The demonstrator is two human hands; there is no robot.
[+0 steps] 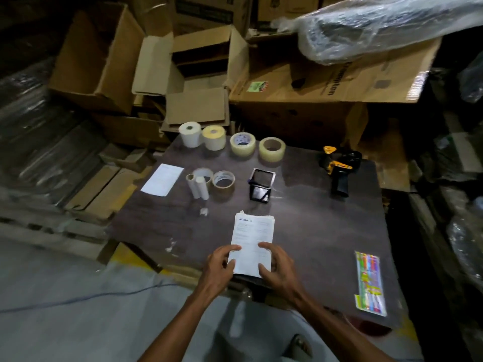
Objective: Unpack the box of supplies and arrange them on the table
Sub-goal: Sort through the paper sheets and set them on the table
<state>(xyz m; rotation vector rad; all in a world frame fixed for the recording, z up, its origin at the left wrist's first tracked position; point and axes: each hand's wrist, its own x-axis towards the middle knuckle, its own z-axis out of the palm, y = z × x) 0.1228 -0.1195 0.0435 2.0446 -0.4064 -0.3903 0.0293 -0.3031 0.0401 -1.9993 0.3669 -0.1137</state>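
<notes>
A stack of white printed papers (pixel 252 235) rests on the dark table (pixel 313 231) near its front edge. My left hand (pixel 222 262) grips its lower left side and my right hand (pixel 277 265) its lower right. Along the far edge stand a white label roll (pixel 190 134), a yellowish label roll (pixel 214 137) and two clear tape rolls (pixel 243 144) (pixel 272 149). In the middle row lie a white sheet (pixel 162 179), thin white rolls (pixel 198 186), a brown tape roll (pixel 223 182) and a black pen holder (pixel 260 186). An open cardboard box (pixel 198 82) sits behind the table.
A black and yellow tape dispenser (pixel 338 165) lies at the right back of the table. A colourful pack of pens (pixel 369 282) lies at the front right. Cardboard boxes (pixel 326 84) and a plastic-wrapped bundle (pixel 379 24) crowd the back. A blue cable (pixel 78 299) crosses the grey floor.
</notes>
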